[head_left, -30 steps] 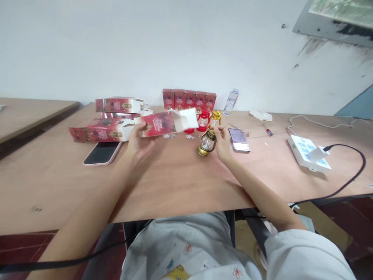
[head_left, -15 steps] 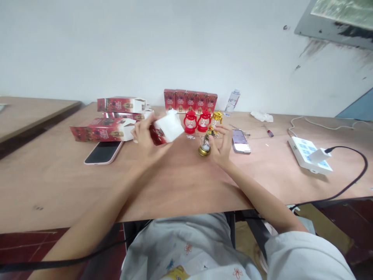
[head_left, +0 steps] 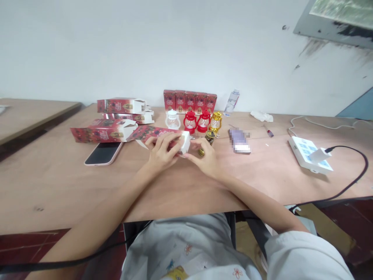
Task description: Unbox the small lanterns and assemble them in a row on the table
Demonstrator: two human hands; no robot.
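A red printed box lies on its side in front of me, its white end toward the right. My left hand is wrapped over it near that end. The fingertips of my right hand touch the white end, thumb below and fingers above. Just behind my right hand stands a bronze lantern, partly hidden by the fingers. Beyond the box are a white lantern, two red lanterns and a gold lantern.
Several upright red boxes stand by the wall with a bottle. More open boxes lie at left, above a phone. At right are another phone, a screwdriver, tissue and a power strip.
The box in my left hand has turned and come down, now lying sideways with its end to the right. My right hand has left the bronze lantern and moved left onto the box.
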